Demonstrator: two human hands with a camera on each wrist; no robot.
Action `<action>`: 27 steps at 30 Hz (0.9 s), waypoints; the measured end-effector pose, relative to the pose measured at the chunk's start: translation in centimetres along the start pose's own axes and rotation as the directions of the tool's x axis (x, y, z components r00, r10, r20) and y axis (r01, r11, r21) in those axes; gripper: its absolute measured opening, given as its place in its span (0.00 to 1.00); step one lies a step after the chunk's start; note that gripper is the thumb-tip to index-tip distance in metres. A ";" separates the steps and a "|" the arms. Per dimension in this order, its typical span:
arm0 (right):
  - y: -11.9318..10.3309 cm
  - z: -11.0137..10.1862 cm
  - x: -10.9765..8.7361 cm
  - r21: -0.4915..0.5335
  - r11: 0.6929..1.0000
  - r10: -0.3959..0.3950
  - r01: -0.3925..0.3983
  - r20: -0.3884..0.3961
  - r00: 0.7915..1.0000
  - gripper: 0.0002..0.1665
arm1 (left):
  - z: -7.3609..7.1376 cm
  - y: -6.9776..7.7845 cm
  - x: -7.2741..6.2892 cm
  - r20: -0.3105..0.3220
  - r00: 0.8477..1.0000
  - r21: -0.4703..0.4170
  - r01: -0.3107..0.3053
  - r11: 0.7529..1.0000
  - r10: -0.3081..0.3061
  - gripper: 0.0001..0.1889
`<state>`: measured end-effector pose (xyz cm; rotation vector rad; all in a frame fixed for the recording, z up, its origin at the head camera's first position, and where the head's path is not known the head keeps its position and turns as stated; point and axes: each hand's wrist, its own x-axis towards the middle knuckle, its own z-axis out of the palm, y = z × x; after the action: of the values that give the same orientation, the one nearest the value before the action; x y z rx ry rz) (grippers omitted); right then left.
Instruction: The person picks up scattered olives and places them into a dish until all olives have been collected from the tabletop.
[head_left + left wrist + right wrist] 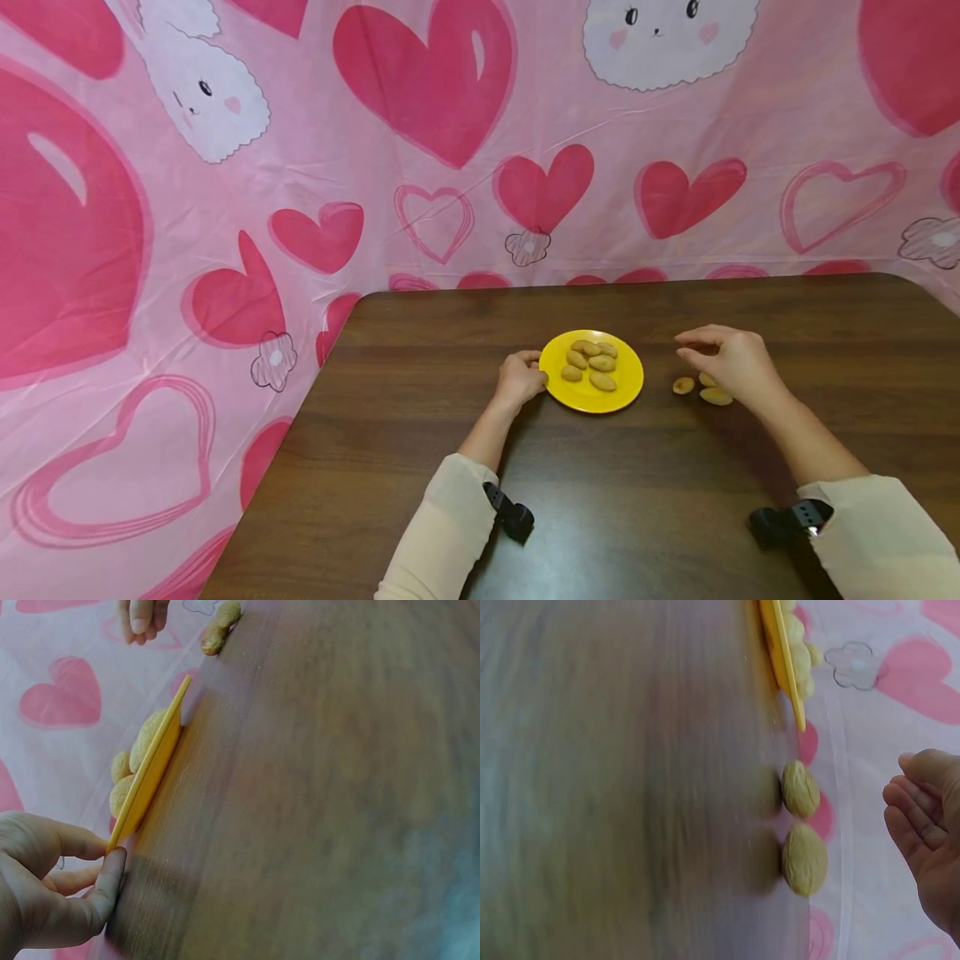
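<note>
A yellow plate (558, 392) lies on the table with several peanuts (602, 363) in their shells on it. My left hand (519, 381) pinches the plate's left rim between thumb and fingers; the left wrist view shows this grip from the side. Over to the right, my right hand (731, 364) is raised above the table, its fingers loosely bent and nothing visible in them. Below and beside it lie a few loose peanuts (683, 386), partly covered by the hand in the head view. The right wrist view shows two peanuts (805, 859) beside the hand (934, 832).
The brown wooden table (600, 483) has rounded far corners. Behind it and along its left side hangs a pink cloth (480, 217) printed with hearts and white faces. Each wrist carries a small black camera (517, 518) on a strap.
</note>
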<state>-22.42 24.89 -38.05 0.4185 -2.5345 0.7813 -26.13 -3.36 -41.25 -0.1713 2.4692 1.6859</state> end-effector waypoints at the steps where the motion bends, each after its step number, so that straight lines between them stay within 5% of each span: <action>1: 0.2 -0.2 -0.1 -0.011 1.000 0.009 -0.009 0.000 1.000 0.11 | 0.0 0.0 0.0 -0.002 1.000 0.001 0.001 1.000 -0.001 0.25; 10: 1.5 -1.2 -1.0 -0.047 0.996 0.081 -0.077 0.081 0.993 0.11 | 0.1 0.1 0.1 -0.003 1.000 0.010 -0.015 1.000 0.015 0.25; 17: 2.1 -1.8 -1.1 -0.076 0.977 0.213 -0.200 0.277 0.937 0.18 | 0.1 0.0 0.2 -0.003 1.000 0.020 -0.005 1.000 0.005 0.24; 27: 2.7 -1.8 -1.2 -0.136 0.963 0.268 -0.235 0.349 0.898 0.18 | 0.1 -0.1 0.1 0.003 1.000 0.006 -0.003 1.000 0.003 0.25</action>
<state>-21.90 28.26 -38.49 0.2212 -3.0060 0.7306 -26.22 -3.34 -41.36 -0.1651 2.4737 1.6781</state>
